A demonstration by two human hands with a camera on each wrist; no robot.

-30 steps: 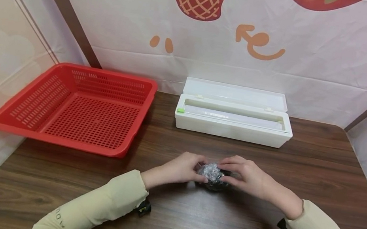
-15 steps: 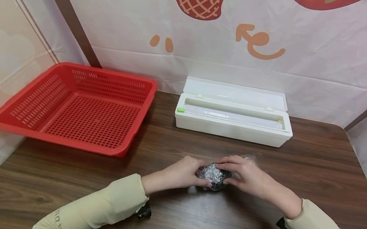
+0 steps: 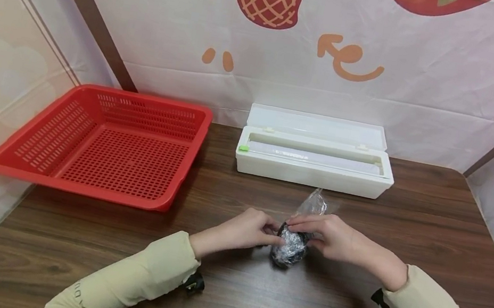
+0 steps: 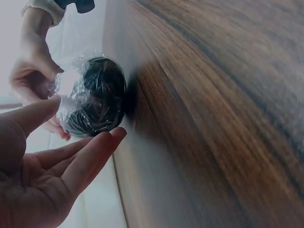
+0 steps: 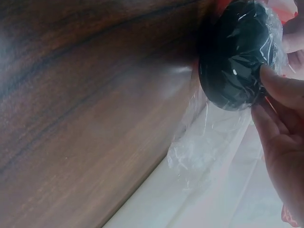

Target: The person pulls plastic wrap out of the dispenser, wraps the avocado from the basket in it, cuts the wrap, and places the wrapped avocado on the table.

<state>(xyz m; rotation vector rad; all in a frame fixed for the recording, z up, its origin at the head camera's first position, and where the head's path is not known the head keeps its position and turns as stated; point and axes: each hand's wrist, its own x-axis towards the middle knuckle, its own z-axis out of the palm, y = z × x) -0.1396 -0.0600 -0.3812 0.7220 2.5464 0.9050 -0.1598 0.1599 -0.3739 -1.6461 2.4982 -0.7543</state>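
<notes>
A dark, rounded object (image 3: 290, 249) wrapped in crinkled cling film is held low over the brown table, between both hands. Its exact kind is hidden by the film. My left hand (image 3: 250, 231) has its thumb and fingers on the left side of it. From the right, my right hand (image 3: 335, 237) grips it between thumb and fingers. A loose tail of cling film (image 3: 313, 203) sticks out behind it. The left wrist view shows the wrapped object (image 4: 99, 97) with bunched film on top; its smooth dark side (image 5: 235, 59) appears in the right wrist view.
A red plastic basket (image 3: 161, 205) stands at the back left. Behind the hands is a white cling film dispenser (image 3: 313, 177), lid up, with a roll (image 3: 314, 157) inside and a green slider (image 3: 243, 148). A printed cloth (image 3: 289, 69) hangs behind the table (image 3: 431, 248).
The wrapped object has turned between the hands and shifted slightly nearer to me. Its loose film tail has swung from behind the right hand to stand up behind the object.
</notes>
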